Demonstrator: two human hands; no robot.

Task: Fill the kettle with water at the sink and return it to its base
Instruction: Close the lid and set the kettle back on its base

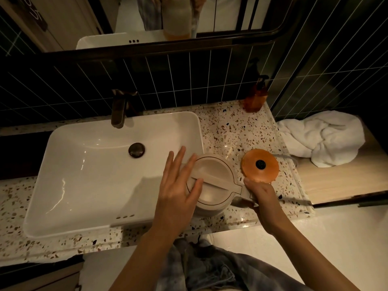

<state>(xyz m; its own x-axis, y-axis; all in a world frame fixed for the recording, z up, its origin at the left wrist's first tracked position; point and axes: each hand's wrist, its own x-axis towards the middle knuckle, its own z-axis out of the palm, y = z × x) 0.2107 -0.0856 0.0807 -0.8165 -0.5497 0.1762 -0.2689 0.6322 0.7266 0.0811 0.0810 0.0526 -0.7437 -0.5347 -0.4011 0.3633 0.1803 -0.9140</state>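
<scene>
A cream kettle [212,175] with its lid shut is held off its base, at the right rim of the white sink [88,164]. My right hand [261,194] is closed around the kettle's handle at its right side. My left hand [180,181] lies flat with fingers spread over the left part of the lid. The round orange base [260,165] with a dark centre connector sits bare on the counter, just right of the kettle. The dark tap [118,110] stands at the back of the sink, well left of the kettle.
An amber pump bottle [255,97] stands at the counter's back right corner. A crumpled white towel [323,137] lies on a wooden shelf to the right. The speckled counter [228,127] ends at a front edge near my body. The sink drain plug [136,150] is dark.
</scene>
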